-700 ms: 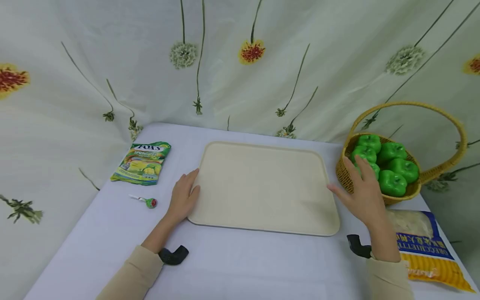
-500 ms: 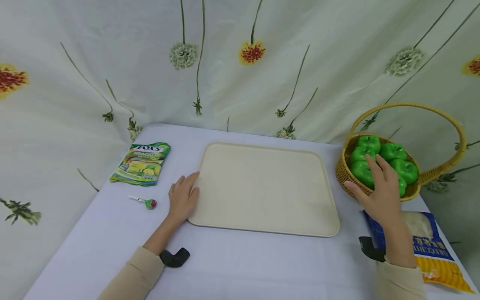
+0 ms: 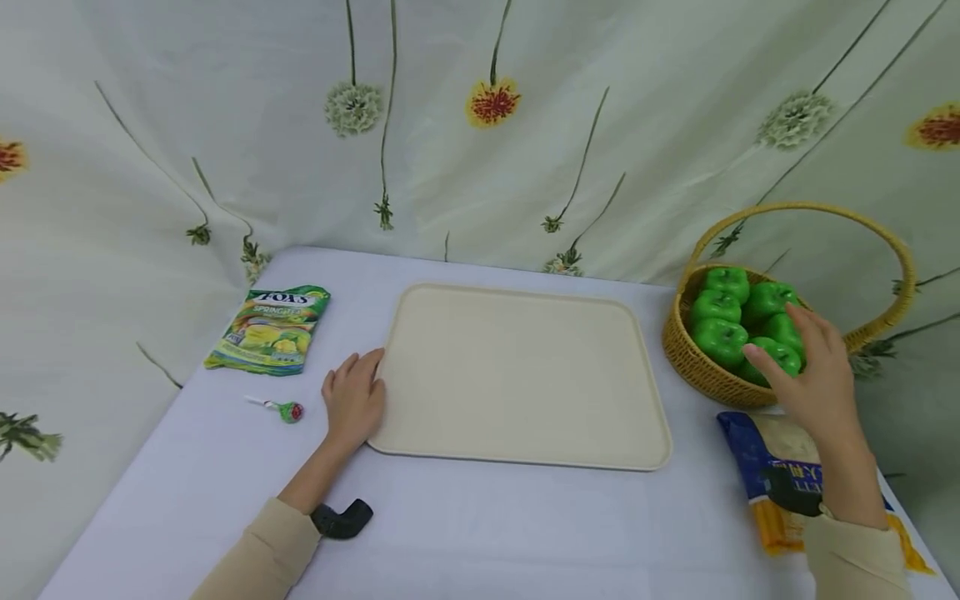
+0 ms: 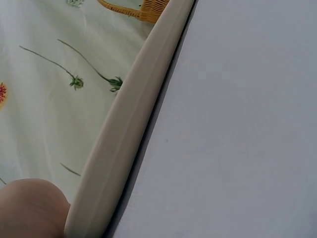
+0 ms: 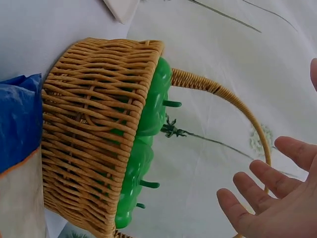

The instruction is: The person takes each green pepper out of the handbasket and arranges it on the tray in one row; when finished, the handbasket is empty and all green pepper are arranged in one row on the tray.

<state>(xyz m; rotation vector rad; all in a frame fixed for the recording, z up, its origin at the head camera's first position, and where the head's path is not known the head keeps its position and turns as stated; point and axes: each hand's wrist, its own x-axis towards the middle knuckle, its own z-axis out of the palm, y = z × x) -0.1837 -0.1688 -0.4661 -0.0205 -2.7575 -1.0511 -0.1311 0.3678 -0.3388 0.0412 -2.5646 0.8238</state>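
My left hand [image 3: 354, 398] rests at the left edge of a beige rectangular tray [image 3: 525, 379], its fingertips right at the rim. In the left wrist view, only a rounded part of that hand [image 4: 32, 208] shows beside the tray's side [image 4: 124, 119]. My right hand [image 3: 821, 379] is held over the front right of a wicker basket [image 3: 712, 379], fingers spread and nothing in them. Several glossy green bell peppers [image 3: 717, 342] fill the basket; their stems show in the right wrist view, where the fingers stand apart from the peppers [image 5: 136, 171].
An orecchiette pasta bag [image 3: 780, 450] lies in front of the basket, partly hidden under my right forearm. At the left are a green Fox's candy bag [image 3: 272, 329] and a lollipop [image 3: 288, 412]. The basket's tall handle [image 3: 806, 207] arches up behind my right hand.
My right hand has moved to the right across the basket's front, uncovering the peppers on the left and covering more of the pasta bag. My left hand has stayed at the tray's edge.
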